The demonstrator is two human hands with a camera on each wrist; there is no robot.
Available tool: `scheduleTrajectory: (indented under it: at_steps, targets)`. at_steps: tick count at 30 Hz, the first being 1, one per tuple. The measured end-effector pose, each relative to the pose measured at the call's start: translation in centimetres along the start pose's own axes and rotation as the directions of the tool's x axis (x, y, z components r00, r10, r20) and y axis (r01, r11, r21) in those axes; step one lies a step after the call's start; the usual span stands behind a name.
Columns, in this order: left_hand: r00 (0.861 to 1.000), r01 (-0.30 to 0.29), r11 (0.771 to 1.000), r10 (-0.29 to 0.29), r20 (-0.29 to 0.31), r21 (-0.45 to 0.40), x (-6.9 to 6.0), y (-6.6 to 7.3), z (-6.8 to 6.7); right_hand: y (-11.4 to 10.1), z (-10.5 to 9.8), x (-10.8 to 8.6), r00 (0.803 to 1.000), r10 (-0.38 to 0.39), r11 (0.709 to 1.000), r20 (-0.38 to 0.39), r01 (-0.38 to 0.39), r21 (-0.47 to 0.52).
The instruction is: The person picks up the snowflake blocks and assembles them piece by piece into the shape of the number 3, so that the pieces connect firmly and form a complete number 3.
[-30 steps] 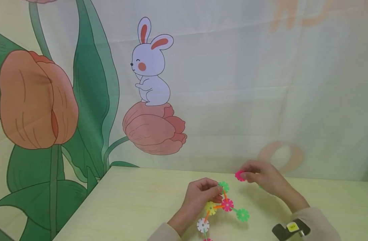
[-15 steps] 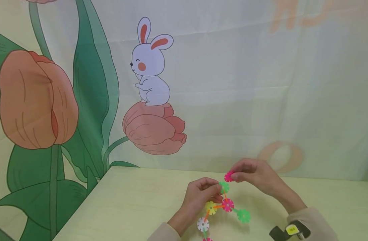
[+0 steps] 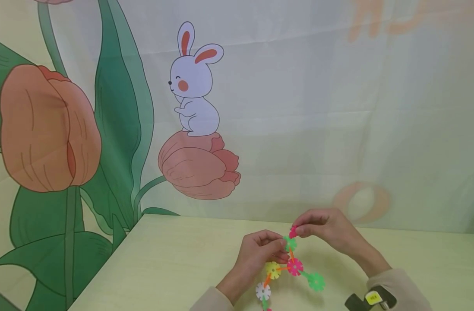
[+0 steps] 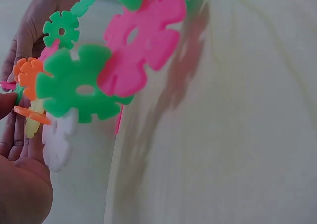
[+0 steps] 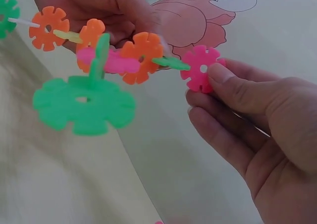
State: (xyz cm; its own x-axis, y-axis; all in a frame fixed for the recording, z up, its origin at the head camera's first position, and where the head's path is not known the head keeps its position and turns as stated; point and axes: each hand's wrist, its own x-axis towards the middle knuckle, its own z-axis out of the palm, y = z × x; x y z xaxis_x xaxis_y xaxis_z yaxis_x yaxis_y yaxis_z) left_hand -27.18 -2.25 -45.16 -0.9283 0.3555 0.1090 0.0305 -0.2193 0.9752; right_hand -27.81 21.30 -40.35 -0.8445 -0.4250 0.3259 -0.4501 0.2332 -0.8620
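Observation:
A chain of flower-shaped plastic snowflake discs hangs from my left hand (image 3: 258,250), which pinches the green disc (image 3: 290,243) at its top end between thumb and fingers. Between thumb and fingertips, my right hand (image 3: 330,229) holds a loose-looking pink disc (image 5: 200,68). Its edge meets the edge-on green disc (image 5: 171,63) in the right wrist view; how deep the slots engage is unclear. Lower in the chain are another pink disc (image 3: 295,267), a yellow disc (image 3: 273,271) and a white disc (image 3: 263,291). A green side disc (image 3: 316,282) sticks out right.
A pale wooden table (image 3: 175,255) lies under both hands. Behind its far edge hangs a cloth backdrop (image 3: 283,129) printed with tulips and a rabbit. A dark strap with a yellow label (image 3: 374,298) is on the right wrist. The chain's lower end leaves the head view.
My right hand has moved left and slightly down, bringing its pink disc to the top green disc. That pink disc has turned more edge-on. My left hand stays nearly still.

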Motion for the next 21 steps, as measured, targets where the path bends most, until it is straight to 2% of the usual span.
scheduleTrajectory:
  at_steps: [7,18,21]
  targets:
    - [1.0,0.012,1.0,-0.012,-0.011,-0.017,0.1,0.0,-0.1,0.3,0.4,0.1,0.999,0.027,1.0,-0.041,-0.026,0.014]
    - [1.0,0.012,0.999,-0.013,-0.017,-0.029,0.1,-0.1,-0.2,1.4,1.0,0.3,0.998,-0.04,0.993,-0.056,0.046,0.112]
    - [1.0,0.008,1.0,-0.009,-0.019,-0.029,0.1,-0.1,-0.3,1.6,1.1,0.3,0.998,-0.034,0.992,-0.058,0.041,0.12]
